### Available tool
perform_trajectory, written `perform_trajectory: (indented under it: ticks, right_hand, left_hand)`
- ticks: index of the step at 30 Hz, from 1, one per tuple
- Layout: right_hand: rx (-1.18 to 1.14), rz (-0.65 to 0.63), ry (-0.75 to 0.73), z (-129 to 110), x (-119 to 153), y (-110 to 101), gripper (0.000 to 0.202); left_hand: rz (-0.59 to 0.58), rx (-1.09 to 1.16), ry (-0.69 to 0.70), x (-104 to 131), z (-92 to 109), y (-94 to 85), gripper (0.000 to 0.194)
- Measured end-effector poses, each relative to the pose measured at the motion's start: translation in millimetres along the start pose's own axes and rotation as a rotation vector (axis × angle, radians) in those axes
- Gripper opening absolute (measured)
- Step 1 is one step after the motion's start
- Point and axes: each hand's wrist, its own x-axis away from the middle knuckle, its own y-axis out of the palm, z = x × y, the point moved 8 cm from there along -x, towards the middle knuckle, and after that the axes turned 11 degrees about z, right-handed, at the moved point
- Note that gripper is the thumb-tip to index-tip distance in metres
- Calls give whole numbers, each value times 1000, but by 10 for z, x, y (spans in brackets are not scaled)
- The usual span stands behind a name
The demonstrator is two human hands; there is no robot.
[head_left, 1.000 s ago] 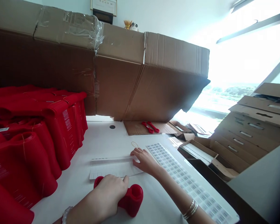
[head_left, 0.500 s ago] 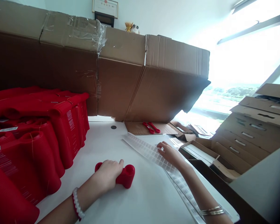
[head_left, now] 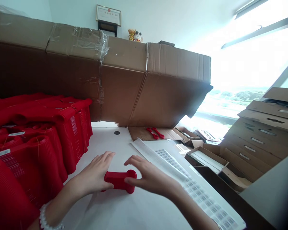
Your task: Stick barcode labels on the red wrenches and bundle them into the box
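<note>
A red bone-shaped piece [head_left: 119,180] with rounded knobs lies on the white table between my hands. My left hand [head_left: 99,172] is at its left end, fingers raised and apart, thumb along the near side. Over the right end is my right hand [head_left: 147,175], its fingers curved and spread, with the thumb tip touching or just in front of the knob. Neither hand grips the piece. Right of my right hand lie a sheet of small printed labels [head_left: 203,199] and a pale translucent sheet [head_left: 153,155] overlapping it.
Stacked red bone-shaped goods [head_left: 45,150] with barcode stickers line the left side. A large taped cardboard box [head_left: 124,92] overhangs the back. Two small red pieces [head_left: 155,133] rest on flat cardboard. Open cartons [head_left: 211,159] and stacked boxes [head_left: 256,137] stand at the right.
My right hand has let go of the translucent sheet and moved left to the red piece. My left hand has loosened its hold on the piece and opened, shifting slightly left.
</note>
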Motion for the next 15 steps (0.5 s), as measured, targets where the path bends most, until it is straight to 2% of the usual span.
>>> perform_trajectory:
  ticks: [3, 6, 9, 15]
  right_hand:
    - [51, -52, -86, -263, -146, 255, 32]
    - [82, -65, -113, -295, -250, 406, 20]
    - [82, -71, -108, -248, -291, 439, 19]
    - [29, -103, -43, -108, -311, 418, 22]
  left_hand:
    - [45, 198, -47, 76, -263, 76, 86]
    - [65, 391, -70, 96, -438, 263, 77]
    - [85, 546, -75, 85, -524, 421, 67]
    - [144, 780, -150, 61, -641, 588, 62]
